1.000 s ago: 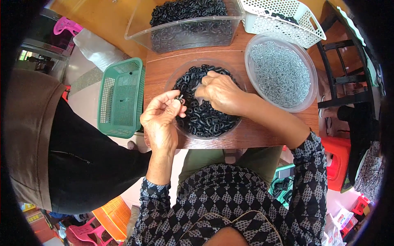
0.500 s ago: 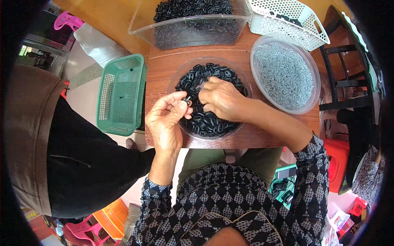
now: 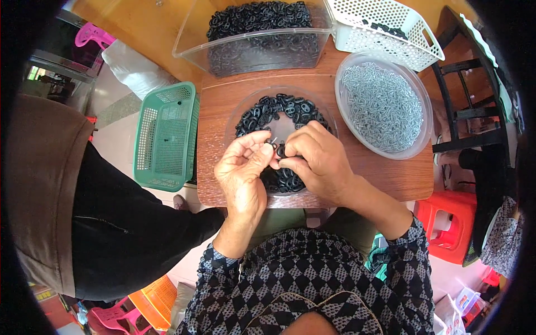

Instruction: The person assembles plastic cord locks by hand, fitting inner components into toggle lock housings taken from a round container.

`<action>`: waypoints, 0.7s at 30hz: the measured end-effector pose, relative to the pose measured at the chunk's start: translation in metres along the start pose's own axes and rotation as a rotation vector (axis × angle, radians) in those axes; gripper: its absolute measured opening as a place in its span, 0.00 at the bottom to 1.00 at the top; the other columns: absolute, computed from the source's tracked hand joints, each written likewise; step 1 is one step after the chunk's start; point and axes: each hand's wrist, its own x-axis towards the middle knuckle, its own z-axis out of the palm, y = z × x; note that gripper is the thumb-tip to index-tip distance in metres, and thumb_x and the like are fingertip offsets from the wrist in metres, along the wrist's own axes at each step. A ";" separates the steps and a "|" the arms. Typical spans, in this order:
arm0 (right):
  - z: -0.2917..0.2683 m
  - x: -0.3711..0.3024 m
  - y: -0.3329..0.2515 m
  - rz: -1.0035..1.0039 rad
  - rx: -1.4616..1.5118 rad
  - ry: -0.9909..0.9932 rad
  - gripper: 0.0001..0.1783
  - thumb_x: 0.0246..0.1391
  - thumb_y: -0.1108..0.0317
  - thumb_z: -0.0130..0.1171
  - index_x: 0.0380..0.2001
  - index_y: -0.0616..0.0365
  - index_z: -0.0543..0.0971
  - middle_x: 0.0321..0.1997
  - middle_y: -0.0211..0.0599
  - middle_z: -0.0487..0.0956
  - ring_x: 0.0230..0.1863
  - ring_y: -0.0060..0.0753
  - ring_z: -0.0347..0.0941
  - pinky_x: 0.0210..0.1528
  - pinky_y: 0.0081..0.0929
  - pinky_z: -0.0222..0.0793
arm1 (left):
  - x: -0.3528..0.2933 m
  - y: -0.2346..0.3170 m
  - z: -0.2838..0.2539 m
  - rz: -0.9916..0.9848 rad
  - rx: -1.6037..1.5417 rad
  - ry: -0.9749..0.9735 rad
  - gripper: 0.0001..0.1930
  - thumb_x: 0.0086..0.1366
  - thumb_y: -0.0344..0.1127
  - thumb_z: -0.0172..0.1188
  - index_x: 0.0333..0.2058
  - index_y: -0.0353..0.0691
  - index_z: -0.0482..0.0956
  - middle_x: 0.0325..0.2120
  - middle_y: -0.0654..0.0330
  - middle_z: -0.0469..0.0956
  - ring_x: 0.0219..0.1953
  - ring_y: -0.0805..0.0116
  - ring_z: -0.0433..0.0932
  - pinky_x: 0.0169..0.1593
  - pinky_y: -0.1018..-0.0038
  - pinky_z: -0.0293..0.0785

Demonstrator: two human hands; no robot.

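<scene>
Desk [image 3: 379, 173], front centre: bowl [image 3: 285, 125], rings [image 3: 304, 111] in it. Left hand [image 3: 243, 170] and right hand [image 3: 322, 159] over the bowl's near half, fingertips close together. Right of bowl, slightly farther back: tub [image 3: 427, 123], pins [image 3: 381, 109] in it. Behind bowl: bin [image 3: 194, 51], more rings heaped inside. Just right of bin, behind tub: rear basket [image 3: 357, 40], small pieces [image 3: 385, 28] in it. Left of desk: side basket [image 3: 146, 134]; sack [image 3: 131, 64] behind it; another person [image 3: 123, 223] on its near side. Right of desk's near end: stool [image 3: 459, 223].
</scene>
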 end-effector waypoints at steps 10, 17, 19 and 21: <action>-0.010 -0.007 -0.009 0.491 0.311 -0.016 0.07 0.45 0.75 0.63 0.27 0.60 0.73 0.26 0.31 0.73 0.26 0.26 0.70 0.29 0.24 0.65 | -0.001 -0.006 0.001 -0.038 -0.053 -0.016 0.10 0.57 0.20 0.59 0.39 0.26 0.75 0.28 0.55 0.77 0.27 0.68 0.77 0.29 0.77 0.76; -0.018 -0.001 0.007 0.802 0.872 0.049 0.07 0.50 0.73 0.59 0.35 0.61 0.80 0.29 0.28 0.79 0.28 0.14 0.69 0.28 0.13 0.63 | -0.004 -0.005 0.000 -0.075 0.008 0.001 0.10 0.57 0.21 0.60 0.39 0.27 0.76 0.28 0.55 0.78 0.27 0.69 0.78 0.27 0.79 0.75; -0.018 -0.001 0.006 0.831 0.895 0.066 0.08 0.50 0.72 0.59 0.35 0.61 0.80 0.29 0.28 0.79 0.28 0.14 0.69 0.29 0.14 0.63 | -0.005 -0.007 0.003 -0.055 0.007 0.002 0.10 0.57 0.21 0.61 0.39 0.28 0.77 0.28 0.56 0.78 0.26 0.70 0.78 0.27 0.80 0.75; -0.017 -0.001 0.007 0.859 0.920 0.083 0.08 0.50 0.71 0.60 0.35 0.61 0.80 0.30 0.29 0.79 0.28 0.14 0.69 0.29 0.14 0.63 | -0.006 -0.008 0.004 -0.034 0.008 0.003 0.09 0.57 0.22 0.61 0.38 0.28 0.77 0.28 0.57 0.78 0.25 0.71 0.77 0.27 0.81 0.74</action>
